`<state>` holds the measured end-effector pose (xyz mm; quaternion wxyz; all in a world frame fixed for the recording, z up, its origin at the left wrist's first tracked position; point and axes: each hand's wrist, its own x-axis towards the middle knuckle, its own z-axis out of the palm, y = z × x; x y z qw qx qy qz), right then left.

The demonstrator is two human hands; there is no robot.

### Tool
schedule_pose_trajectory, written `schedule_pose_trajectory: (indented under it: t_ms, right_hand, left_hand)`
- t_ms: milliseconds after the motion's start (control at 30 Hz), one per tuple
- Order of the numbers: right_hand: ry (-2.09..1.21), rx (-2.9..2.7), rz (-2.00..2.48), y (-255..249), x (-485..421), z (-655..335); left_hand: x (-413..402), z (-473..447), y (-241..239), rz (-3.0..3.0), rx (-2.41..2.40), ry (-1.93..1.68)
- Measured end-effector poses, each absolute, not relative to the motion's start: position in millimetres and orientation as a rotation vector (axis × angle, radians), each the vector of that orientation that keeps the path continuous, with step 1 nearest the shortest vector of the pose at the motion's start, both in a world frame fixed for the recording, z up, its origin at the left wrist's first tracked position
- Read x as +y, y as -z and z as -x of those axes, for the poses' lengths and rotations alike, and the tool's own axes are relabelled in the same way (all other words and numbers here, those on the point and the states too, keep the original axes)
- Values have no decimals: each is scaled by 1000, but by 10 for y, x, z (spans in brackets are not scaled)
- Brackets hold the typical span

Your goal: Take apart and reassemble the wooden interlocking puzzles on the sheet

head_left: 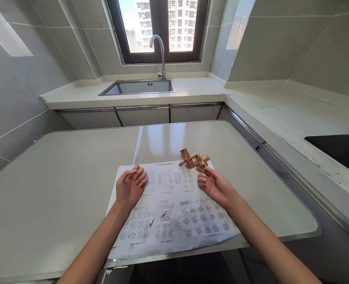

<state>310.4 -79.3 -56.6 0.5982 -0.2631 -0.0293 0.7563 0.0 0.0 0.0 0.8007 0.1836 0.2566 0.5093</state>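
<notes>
On the table (pixel 73 189) lies a white paper sheet (pixel 174 213) printed with rows of small diagrams. My left hand (pixel 131 184) rests palm up over its left side, fingers loosely curled, with nothing in it. Over the right edge of the sheet is my right hand (pixel 214 186), also palm up with loosely bent fingers. Its upper fingertips are just below an interlocked wooden burr puzzle (pixel 202 160); whether they touch it is hard to tell. Left of that puzzle sits a second wooden piece (pixel 187 158), a flat notched plate with a rod across it.
Beyond the table runs a white counter (pixel 198 85) with a sink (pixel 139 87) and a tall faucet (pixel 162 55) below a window. The counter (pixel 310 106) continues along the right, bearing a black panel (pixel 340 150). A metal trim line (pixel 139 144) divides the tabletop.
</notes>
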Motion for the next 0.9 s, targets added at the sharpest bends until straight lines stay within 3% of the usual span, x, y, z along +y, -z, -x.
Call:
schedule_pose_trajectory:
  t_ms: [500, 733, 900]
  right_hand:
    - [-1710, -45, 753, 503, -533, -3172]
    - [-1438, -171, 785, 340, -602, -3062]
    - [-1224, -647, 843, 48, -685, -2779]
  left_hand:
    - [-27, 29, 76, -429, 547, -1086]
    - [-33, 18, 100, -467, 549, -1078]
    - [-33, 11, 129, -564, 546, -1051]
